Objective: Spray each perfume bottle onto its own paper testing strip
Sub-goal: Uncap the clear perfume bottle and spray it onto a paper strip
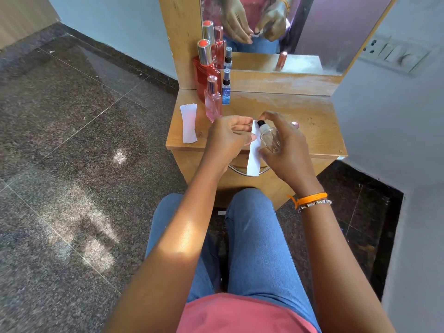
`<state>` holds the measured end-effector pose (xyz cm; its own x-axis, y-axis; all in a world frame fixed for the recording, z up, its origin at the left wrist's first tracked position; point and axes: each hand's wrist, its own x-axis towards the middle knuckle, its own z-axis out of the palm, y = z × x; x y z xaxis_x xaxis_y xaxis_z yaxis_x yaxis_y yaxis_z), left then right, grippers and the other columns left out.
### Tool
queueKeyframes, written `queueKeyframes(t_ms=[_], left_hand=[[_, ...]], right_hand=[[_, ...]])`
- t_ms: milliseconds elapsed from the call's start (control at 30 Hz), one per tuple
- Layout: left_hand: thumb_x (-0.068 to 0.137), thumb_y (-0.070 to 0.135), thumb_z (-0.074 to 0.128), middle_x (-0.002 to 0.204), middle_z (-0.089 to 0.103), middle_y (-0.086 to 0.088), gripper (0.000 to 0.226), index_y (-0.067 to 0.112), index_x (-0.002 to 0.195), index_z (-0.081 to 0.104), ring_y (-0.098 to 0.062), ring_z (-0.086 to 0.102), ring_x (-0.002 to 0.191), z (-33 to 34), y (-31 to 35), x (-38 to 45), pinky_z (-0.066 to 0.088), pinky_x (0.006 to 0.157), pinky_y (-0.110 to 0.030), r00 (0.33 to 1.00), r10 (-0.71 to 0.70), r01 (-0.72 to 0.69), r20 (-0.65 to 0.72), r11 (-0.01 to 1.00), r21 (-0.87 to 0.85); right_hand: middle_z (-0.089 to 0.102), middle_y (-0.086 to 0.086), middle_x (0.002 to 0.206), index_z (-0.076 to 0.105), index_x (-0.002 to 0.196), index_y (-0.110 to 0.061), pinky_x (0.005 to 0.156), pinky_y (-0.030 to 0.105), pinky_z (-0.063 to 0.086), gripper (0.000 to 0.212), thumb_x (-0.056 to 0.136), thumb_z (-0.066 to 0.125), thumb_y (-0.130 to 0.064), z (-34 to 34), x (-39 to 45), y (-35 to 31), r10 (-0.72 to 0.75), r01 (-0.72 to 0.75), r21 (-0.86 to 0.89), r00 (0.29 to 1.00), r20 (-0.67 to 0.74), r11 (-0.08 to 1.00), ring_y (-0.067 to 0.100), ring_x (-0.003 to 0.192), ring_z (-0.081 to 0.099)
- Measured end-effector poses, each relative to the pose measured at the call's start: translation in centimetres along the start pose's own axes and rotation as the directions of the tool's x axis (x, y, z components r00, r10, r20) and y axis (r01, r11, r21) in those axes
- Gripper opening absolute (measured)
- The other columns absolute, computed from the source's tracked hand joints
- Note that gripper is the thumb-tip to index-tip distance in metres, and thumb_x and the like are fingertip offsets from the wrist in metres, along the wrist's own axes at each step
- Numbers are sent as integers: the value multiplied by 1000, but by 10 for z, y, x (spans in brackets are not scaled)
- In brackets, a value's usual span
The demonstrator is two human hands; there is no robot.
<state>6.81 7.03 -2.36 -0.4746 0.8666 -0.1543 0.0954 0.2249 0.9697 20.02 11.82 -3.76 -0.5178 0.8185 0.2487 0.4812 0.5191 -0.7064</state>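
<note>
Three bottles [211, 87] crowd the table's [312, 121] back-left corner, paper strips [188, 123] lying just beside them; a small pink cap [295, 124] sits right; bare wood lies between.

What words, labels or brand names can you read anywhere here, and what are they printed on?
None can be read for certain.
Small blue bottle: light lettering near the top of its label, too blurred to read.
Beaded bracelet on the right wrist: letter beads, too small to make out.
Red bottle: a pale mark shows only in its mirror reflection, illegible.
Paper strips: blank.
</note>
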Motion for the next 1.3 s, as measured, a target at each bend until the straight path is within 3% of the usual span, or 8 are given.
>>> queueKeyframes(t_ms=[233, 500, 733, 800, 900, 1067, 1167, 1300], left_hand=[[78, -5, 68, 105, 67, -11, 41, 1, 118, 60, -13, 65, 89, 0, -1, -2, 56, 72, -16, 997, -42, 48, 57, 992, -118], [78, -7, 67, 100, 65, -9, 40, 0, 118, 60, -5, 63, 81, -2, -2, -3, 55, 69, -13, 995, -76, 87, 70, 983, -164], [78, -6, 67, 99, 64, -7, 40, 1, 117, 60, -4, 62, 80, 0, -3, 2, 55, 66, -12, 996, -68, 74, 53, 991, -115], [78, -6, 68, 99, 63, -6, 40, 2, 116, 60, -4, 61, 79, 4, -2, 9, 54, 64, -10, 997, -66, 68, 29, 995, -78], [77, -4, 69, 100, 62, -6, 41, 3, 116, 59, -5, 59, 78, 13, 0, 24, 53, 63, -10, 1000, -16, 16, -10, 999, 35], [75, 3, 73, 107, 65, -7, 40, 8, 113, 61, -17, 61, 94, 28, 0, 49, 54, 82, -31, 994, 77, -53, -75, 959, 279], [77, 5, 72, 111, 61, -6, 39, 10, 113, 61, -17, 59, 98, 34, -2, 51, 48, 75, -22, 985, 136, -81, -104, 904, 419], [78, 12, 72, 119, 53, -4, 42, 15, 118, 59, -21, 53, 109, 37, -2, 33, 42, 78, -26, 951, 272, -135, -145, 789, 600]], right_hand=[[45, -7, 84, 49, 122, -25, 60, 25, 30, 57, 71, 62, -3, 0, 0, 1, 13, -14, -5, 1000, -7, 1000, 16, 72, 41], [54, -3, 94, 49, 124, -24, 65, 27, 33, 58, 72, 62, -2, 1, -1, 1, 12, -12, -26, 1000, -9, 1000, 14, 75, 43], [45, -16, 75, 48, 125, -21, 55, 20, 30, 59, 71, 59, 2, 2, 0, 3, 30, -20, 61, 988, -155, 998, 9, 60, 40], [42, -20, 77, 47, 126, -21, 56, 21, 33, 59, 72, 57, 1, 0, -1, 8, 60, -37, 108, 973, -222, 993, 7, 60, 41], [52, -4, 87, 43, 128, -23, 59, 26, 41, 58, 76, 56, -1, -2, -4, 15, 122, -68, 175, 940, -319, 982, 17, 66, 48], [50, -1, 91, 39, 131, -15, 61, 8, 36, 54, 83, 62, -5, -1, -4, 27, 222, -163, 180, 896, -385, 970, -1, 71, 50], [55, 1, 104, 42, 128, -12, 69, 18, 38, 54, 80, 68, -8, 3, -2, 32, 267, -209, 183, 879, -395, 961, 12, 85, 54], [56, 13, 116, 43, 126, -8, 76, 16, 40, 58, 76, 73, -7, 4, 4, 39, 281, -227, 175, 866, -414, 958, 21, 99, 55]])
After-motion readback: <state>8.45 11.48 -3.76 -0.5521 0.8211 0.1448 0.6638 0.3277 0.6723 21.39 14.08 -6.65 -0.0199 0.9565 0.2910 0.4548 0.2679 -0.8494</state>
